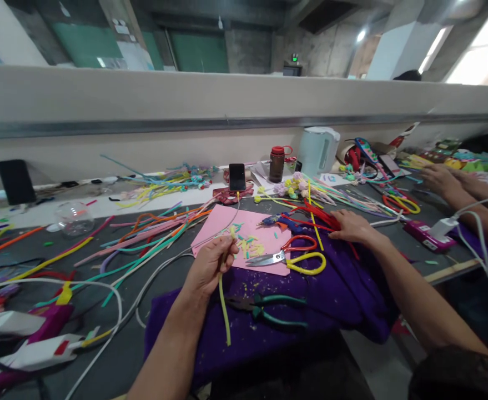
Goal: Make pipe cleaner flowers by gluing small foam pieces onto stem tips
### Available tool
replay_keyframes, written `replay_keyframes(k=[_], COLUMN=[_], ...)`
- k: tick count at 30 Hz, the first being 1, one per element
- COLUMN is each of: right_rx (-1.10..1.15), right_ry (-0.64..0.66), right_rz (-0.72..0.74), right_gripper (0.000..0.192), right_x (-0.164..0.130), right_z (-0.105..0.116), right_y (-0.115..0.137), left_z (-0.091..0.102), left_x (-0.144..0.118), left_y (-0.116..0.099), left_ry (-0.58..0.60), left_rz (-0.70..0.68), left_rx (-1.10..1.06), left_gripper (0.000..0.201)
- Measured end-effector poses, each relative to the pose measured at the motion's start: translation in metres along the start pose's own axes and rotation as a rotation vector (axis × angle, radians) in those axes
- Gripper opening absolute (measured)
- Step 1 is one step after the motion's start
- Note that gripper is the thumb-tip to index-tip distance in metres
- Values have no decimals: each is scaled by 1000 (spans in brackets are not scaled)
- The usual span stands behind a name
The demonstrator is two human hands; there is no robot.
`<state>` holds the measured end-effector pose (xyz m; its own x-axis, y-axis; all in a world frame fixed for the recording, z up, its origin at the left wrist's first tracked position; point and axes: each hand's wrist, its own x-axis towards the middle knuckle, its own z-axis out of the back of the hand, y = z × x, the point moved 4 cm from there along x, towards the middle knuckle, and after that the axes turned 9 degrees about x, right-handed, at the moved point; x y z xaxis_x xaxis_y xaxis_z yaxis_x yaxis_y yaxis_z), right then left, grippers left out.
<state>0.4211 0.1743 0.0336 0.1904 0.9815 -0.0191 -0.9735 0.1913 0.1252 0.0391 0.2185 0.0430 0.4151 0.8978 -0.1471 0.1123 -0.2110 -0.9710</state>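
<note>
Left grip [210, 264] pinches yellow pipe cleaner [224, 305], stem dangling below fist.

Workshop with a long partition under a concrete ceiling

From my remote seat I saw a dark grey tabletop [447, 261] butted against a pale partition wall [144, 94] carrying a grey metal rail [102, 126]. Above it were green panels [200, 53], a bare concrete ceiling with a bright lamp [361, 35], a white pillar [397, 47], and daylight pouring through a window [483, 53] at right.
</note>
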Motion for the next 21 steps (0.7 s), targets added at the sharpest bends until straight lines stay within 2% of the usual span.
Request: replay_keyframes(k=[5,10,13,16,18,21], right_rx=[20,24,6,-15,-16,-5], right_ry=[-1,-27,-74,-143,-174,-171], right_rz=[-42,9,-16,-92,-131,-179], right_gripper=[37,26,28,31,37,60], right_x=[5,7,22,49,68,92], right_z=[-13,5,20,25,21,8], right_y=[-7,-4,-14,-33,-47,-65], left_z=[2,3,2,2,3,4], left_x=[1,1,0,0,1,2], left_y=[1,0,-1,-1,-1,0], left_ry=[2,2,-3,-5,-20,-42], left_rz=[-8,0,11,7,10,18], left_rx=[5,28,30,50,61,80], left_gripper=[22,22,22,23,22,22])
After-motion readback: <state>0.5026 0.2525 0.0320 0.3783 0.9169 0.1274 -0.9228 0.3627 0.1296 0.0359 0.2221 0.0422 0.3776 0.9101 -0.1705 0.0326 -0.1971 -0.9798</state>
